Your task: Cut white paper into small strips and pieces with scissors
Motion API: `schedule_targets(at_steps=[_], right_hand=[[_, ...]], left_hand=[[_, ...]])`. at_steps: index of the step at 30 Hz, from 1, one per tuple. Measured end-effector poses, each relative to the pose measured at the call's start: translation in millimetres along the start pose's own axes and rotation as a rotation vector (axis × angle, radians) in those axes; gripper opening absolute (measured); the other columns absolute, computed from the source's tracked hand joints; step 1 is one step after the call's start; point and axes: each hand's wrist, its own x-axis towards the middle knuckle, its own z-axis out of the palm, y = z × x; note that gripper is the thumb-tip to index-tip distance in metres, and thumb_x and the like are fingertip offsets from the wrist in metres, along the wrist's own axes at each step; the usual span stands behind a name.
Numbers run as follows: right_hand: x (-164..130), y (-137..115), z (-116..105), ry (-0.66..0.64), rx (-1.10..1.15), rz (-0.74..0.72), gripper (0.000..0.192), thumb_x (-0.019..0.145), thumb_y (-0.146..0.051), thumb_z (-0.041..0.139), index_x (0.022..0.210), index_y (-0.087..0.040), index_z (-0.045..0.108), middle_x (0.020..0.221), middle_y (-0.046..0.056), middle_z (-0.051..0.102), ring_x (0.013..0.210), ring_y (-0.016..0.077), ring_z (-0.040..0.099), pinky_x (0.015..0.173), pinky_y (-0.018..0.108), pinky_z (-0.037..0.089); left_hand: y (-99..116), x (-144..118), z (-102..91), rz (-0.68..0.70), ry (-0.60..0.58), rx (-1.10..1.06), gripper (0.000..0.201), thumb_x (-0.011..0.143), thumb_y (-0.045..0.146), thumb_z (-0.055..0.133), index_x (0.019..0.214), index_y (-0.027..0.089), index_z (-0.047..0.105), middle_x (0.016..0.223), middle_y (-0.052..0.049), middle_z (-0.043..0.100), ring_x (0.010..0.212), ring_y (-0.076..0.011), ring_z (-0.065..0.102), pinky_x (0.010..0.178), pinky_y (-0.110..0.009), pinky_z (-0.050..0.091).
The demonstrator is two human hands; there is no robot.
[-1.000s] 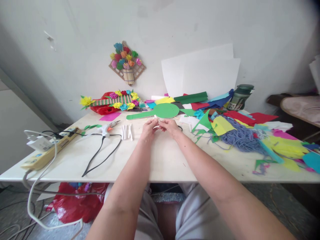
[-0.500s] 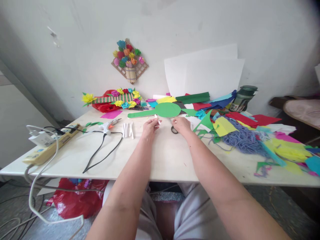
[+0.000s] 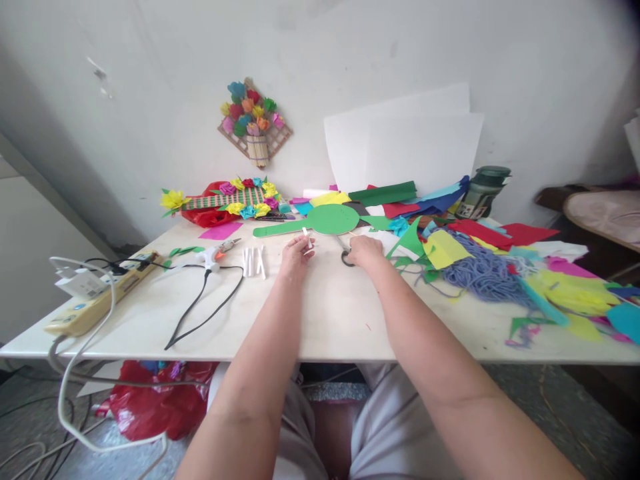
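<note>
Craft work looked partly done. My left hand pinched a small white paper roll between its fingertips, held just above the table near the middle of the frame. A short row of similar white rolls already lay finished to the left of that hand, so I judged several were made and this one was in progress. My right hand was apart from the left, curled over the handle of the scissors, which lay flat on the tabletop; whether I had truly gripped them I could not tell. Just behind both hands lay a green paddle-shaped cutout, round head and long thin handle, smooth matte card, with nothing stuck to it yet. A glue gun rested left of the rolls, its black cord looping toward the near edge. At right centre, a loose tangle of purple yarn sat among bright flat paper scraps, cut to angular shapes. White sheets leaned stiffly on the wall in the upper middle.
</note>
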Motion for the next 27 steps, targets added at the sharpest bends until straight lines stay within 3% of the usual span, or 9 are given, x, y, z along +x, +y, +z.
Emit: schedule_targets(at_steps=[8, 15, 27], right_hand=[[1, -4, 6, 0.064, -0.011, -0.051, 0.032, 0.071, -0.014, 0.056, 0.102, -0.013, 0.066, 0.104, 0.019, 0.064, 0.096, 0.0274, 0.061, 0.074, 0.033, 0.045], [-1, -2, 3, 0.067, 0.007, -0.017, 0.031, 0.073, -0.016, 0.055, 0.102, -0.015, 0.066, 0.105, 0.016, 0.065, 0.097, 0.0262, 0.06, 0.074, 0.032, 0.045], [3, -2, 7, 0.129, 0.107, 0.023, 0.031, 0.071, -0.02, 0.056, 0.1, -0.013, 0.066, 0.098, 0.018, 0.065, 0.092, 0.028, 0.062, 0.072, 0.032, 0.045]], left_hand=[[3, 2, -1.8, 0.049, 0.084, -0.071, 0.018, 0.06, 0.02, 0.071, 0.072, 0.016, 0.058, 0.071, 0.001, 0.06, 0.054, -0.0041, 0.051, 0.052, -0.018, 0.039], [4, -1, 2.0, 0.04, 0.05, -0.087, 0.009, 0.064, 0.015, 0.069, 0.07, 0.014, 0.061, 0.061, 0.001, 0.056, 0.052, -0.0046, 0.049, 0.051, -0.017, 0.04], [10, 9, -10.3, 0.132, 0.218, -0.137, 0.016, 0.063, 0.012, 0.07, 0.074, 0.016, 0.059, 0.065, 0.002, 0.056, 0.055, -0.0036, 0.053, 0.062, -0.019, 0.044]])
